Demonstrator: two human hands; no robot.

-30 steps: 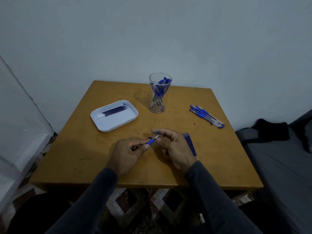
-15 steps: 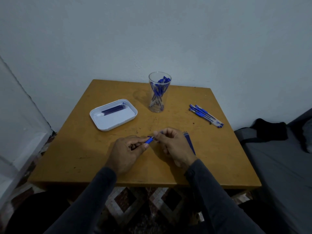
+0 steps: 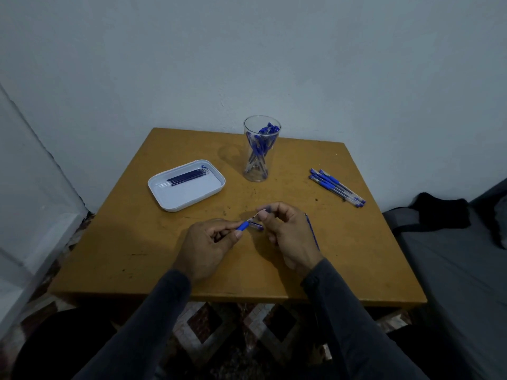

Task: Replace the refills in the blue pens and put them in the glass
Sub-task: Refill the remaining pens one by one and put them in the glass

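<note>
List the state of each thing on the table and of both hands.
glass: upright, holds pens
white tray: holds loose refills
refills: lying in tray
pens at right: lying on table
held pen: gripped by left hand
right hand: pinching its tip

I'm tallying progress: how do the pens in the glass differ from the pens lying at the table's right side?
The pens in the glass stand tilted and crossed, while the pens on the table lie flat, roughly parallel. The first are contained by the glass; the second rest loose on the table. Both groups are blue.
</note>
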